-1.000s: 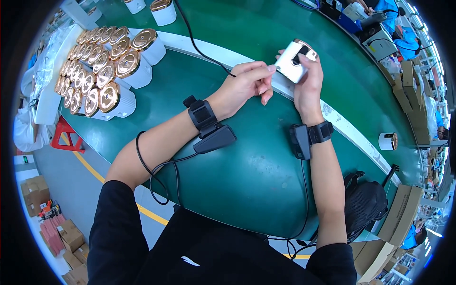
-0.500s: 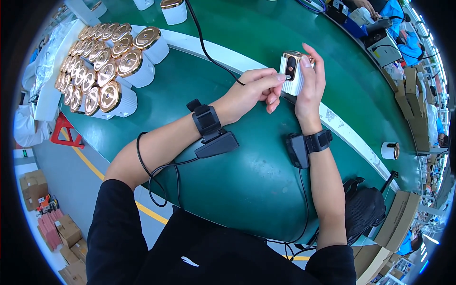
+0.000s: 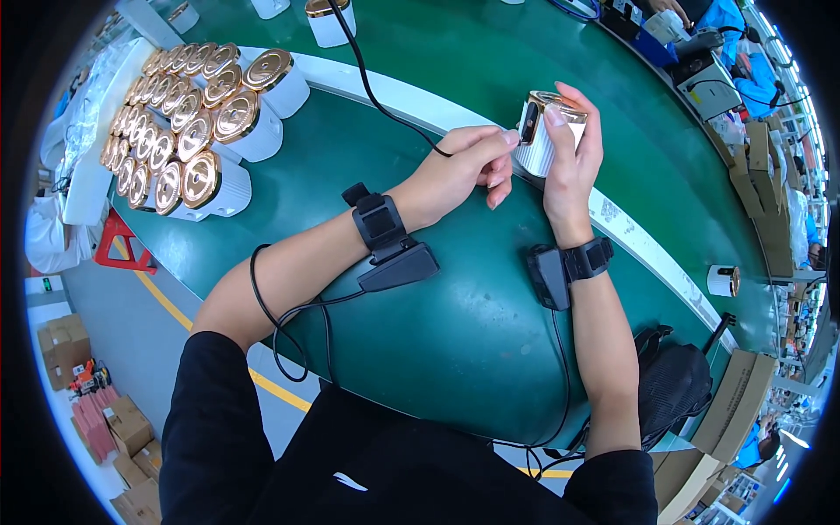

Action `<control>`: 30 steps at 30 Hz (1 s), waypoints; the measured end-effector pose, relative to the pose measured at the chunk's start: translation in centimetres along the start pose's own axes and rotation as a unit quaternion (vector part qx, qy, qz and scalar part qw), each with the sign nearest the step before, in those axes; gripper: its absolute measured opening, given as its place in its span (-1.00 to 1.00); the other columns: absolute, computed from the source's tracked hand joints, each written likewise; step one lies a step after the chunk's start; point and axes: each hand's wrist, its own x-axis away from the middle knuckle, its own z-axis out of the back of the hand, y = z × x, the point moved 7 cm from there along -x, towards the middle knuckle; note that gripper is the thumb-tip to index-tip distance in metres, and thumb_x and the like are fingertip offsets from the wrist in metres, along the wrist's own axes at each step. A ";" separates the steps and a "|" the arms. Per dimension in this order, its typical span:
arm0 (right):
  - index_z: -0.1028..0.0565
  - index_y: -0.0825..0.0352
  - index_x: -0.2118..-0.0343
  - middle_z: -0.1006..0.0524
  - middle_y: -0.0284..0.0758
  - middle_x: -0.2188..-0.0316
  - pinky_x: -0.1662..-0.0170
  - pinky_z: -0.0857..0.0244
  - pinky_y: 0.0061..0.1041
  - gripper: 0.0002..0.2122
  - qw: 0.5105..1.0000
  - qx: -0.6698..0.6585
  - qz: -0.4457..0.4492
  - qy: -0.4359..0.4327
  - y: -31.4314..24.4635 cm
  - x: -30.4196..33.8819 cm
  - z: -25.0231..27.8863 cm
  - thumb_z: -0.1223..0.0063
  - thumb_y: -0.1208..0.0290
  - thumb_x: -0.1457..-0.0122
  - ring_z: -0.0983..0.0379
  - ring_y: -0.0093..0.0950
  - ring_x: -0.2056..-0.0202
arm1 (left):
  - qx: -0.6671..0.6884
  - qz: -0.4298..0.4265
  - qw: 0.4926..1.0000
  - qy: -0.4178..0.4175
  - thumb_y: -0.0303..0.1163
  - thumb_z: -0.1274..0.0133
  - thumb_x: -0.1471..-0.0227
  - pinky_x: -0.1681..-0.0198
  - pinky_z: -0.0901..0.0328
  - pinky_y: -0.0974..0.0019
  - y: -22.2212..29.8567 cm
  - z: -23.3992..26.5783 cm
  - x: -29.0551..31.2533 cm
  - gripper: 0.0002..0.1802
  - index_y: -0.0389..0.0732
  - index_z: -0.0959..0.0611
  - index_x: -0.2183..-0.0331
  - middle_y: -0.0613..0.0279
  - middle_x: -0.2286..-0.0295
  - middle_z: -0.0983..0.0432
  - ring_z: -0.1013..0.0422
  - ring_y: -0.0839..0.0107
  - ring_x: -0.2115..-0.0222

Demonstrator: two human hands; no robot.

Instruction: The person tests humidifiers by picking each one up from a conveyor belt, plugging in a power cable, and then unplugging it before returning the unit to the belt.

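Note:
My right hand (image 3: 573, 157) is wrapped round a white ribbed canister (image 3: 535, 160) with a shiny rose-gold top, thumb on its upper side and fingers behind it. A dark oval panel on the canister faces left, toward my left hand (image 3: 468, 166). That hand is closed in a pinch, its thumb and fingertip against the canister's edge by the panel. A black cable (image 3: 385, 103) comes down from above and runs into the left hand. Its plug is hidden by the fingers, so I cannot tell whether it sits in the canister.
Rows of similar canisters (image 3: 199, 175) stand at the left of the green table (image 3: 437, 332). Beyond a white rail (image 3: 665, 254), more canisters rest on a green belt, one at the far right (image 3: 723, 281). A black bag (image 3: 672, 385) lies at the right edge, near cardboard boxes (image 3: 735, 407).
The held canister has turned, so its dark panel now faces left and more of its top shows. The small plug tip seen before is now hidden. Canisters on the belt have shifted slightly right.

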 end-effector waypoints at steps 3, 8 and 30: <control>-0.36 0.37 -0.02 -0.48 -0.29 0.22 0.16 -0.29 -0.63 -0.64 1.000 0.011 -0.012 -0.003 0.1 0.1 -0.1 0.01 0.30 -0.21 -0.39 -0.59 0.24 | 0.017 -0.011 1.000 0.022 -0.21 0.14 -0.24 0.46 -0.18 0.41 0.1 0.1 0.1 -0.60 -0.16 -0.26 0.60 0.30 0.63 -0.23 -0.30 0.44 0.61; -0.37 0.37 -0.01 -0.48 -0.28 0.21 0.12 -0.28 -0.61 -0.65 1.000 0.005 -0.008 -0.006 0.1 0.2 0.0 0.01 0.31 -0.21 -0.39 -0.57 0.22 | -0.029 -0.014 0.999 0.017 -0.20 0.16 -0.25 0.49 -0.16 0.42 0.0 0.3 0.1 -0.59 -0.15 -0.25 0.60 0.29 0.65 -0.24 -0.28 0.46 0.62; -0.24 0.36 -0.05 -0.45 -0.18 0.15 0.07 -0.27 -0.52 -0.61 0.997 0.056 0.045 -0.038 -1.0 1.0 -0.9 0.03 0.30 -0.24 -0.39 -0.48 0.15 | -0.032 0.045 0.998 -0.002 -0.11 0.26 -0.29 0.68 0.02 0.47 0.4 0.0 0.7 -0.54 -0.15 -0.25 0.60 0.41 0.71 -0.12 -0.09 0.61 0.73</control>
